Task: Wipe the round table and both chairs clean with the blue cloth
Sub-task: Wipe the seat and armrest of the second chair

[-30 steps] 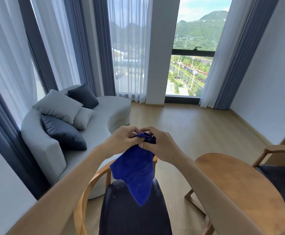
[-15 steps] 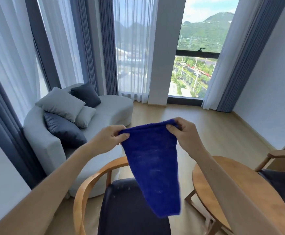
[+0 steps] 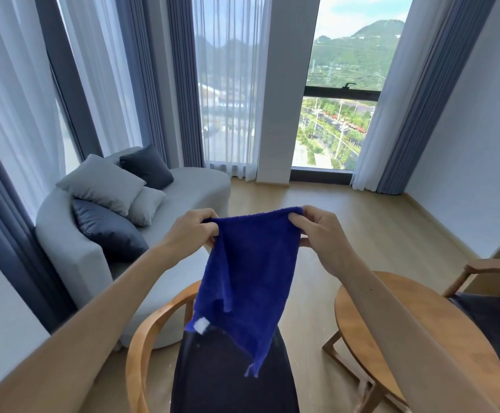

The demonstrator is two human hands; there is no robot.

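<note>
Both hands hold up a deep-blue terry cloth (image 3: pixel 251 272) by its top edge, left hand (image 3: pixel 192 231) pinching one corner, right hand (image 3: pixel 320 234) the other. It hangs limp, a white tag at its lower left, above the nearer wooden chair with a dark seat (image 3: pixel 231 377). Rightward stand the round wooden table (image 3: pixel 391 332) and second chair (image 3: pixel 499 311); behind, a grey curved sofa (image 3: pixel 94 254).

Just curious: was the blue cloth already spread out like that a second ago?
No. The cloth was bunched between both hands above the chair; now the left hand and right hand hold it stretched apart.
</note>
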